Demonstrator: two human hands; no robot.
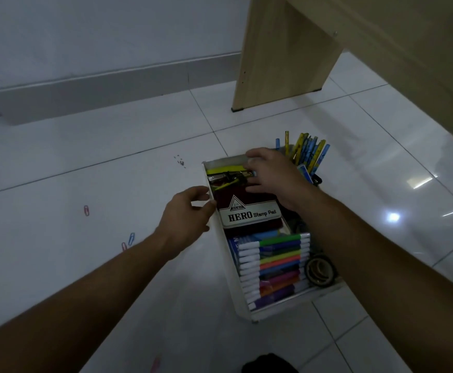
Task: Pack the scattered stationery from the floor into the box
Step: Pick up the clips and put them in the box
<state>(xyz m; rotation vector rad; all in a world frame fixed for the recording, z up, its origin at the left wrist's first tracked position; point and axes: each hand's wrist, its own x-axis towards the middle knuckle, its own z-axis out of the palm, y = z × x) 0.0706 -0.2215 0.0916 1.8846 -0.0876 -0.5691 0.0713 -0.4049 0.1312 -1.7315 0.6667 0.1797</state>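
Most stock packed: box point(233, 281) holds stamp pad point(249, 211), markers point(276, 265) and tape roll point(321, 270). Outstanding: paper clips point(86, 210) on the floor (left of box). Right hand point(273, 176) spread flat over the far-end contents; left hand point(185, 214) curled at the box wall, grip unclear.

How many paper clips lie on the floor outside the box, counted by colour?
Pink paper clips: 3 (the one at the bottom edge of the picture is blurred)
Blue paper clip: 1
Total: 4
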